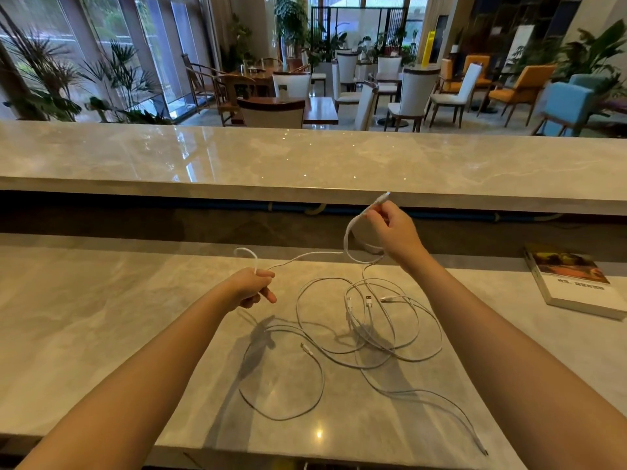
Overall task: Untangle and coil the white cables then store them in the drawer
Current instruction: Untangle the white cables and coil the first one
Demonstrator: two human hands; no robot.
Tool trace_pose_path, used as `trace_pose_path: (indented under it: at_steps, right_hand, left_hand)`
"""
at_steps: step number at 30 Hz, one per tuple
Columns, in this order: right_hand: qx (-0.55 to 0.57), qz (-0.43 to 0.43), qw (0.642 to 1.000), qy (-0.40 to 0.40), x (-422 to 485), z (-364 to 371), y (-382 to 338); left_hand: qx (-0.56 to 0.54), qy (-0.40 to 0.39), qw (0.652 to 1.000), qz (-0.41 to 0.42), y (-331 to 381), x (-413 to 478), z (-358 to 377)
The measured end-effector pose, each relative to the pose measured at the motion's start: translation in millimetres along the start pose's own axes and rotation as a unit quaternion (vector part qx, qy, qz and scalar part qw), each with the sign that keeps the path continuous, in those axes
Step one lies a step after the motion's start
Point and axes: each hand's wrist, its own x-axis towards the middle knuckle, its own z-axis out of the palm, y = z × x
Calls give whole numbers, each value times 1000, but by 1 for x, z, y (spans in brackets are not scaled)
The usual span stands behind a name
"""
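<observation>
Marble counter [101, 334] right under the camera, and most of the white cables [369, 327] lie on it in a loose overlapping mess of loops. 1 long tail runs off toward the near right edge and a few plug ends poke out of the middle. Both forearms reach out over that pile. Left hand [251, 288] is curled round 1 strand, with a small loop sticking up above the fist and the index finger half loose. Right hand [393, 232] is raised higher and further out, pinching what looks like the same strand near its plug [383, 197], a bigger loop hanging below the wrist. My guess is it's held up and spread apart so 1 cable comes clear of the tangle before coiling. Off to the right sits a book [573, 279], then a raised ledge [237, 157], then a lounge full of chairs [414, 86] and plants. No drawer in view
</observation>
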Motion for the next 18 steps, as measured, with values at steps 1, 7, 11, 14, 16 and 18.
trace_pose_path:
  at_steps: [1, 7, 11, 14, 16, 18]
  right_hand:
    - [-11, 4, 1000, -7, 0, -5, 2]
    - [-259, -47, 962, -76, -8, -13, 29]
    - [-265, -44, 948, -170, -16, -12, 37]
    - [-192, 10, 946, -260, -28, -6, 38]
    - [-157, 39, 945, -285, -34, -2, 42]
    - [-140, 52, 946, -288, -39, 1, 44]
  left_hand:
    - [-22, 16, 1000, -7, -6, 2, -3]
    - [-73, 84, 994, -12, -17, 10, -9]
    - [-226, 91, 970, 4, -19, 11, -11]
    - [-463, 40, 883, 59, -10, 9, -10]
    - [-538, 39, 837, 88, 1, 8, -9]
    - [-542, 53, 832, 103, 11, 6, -7]
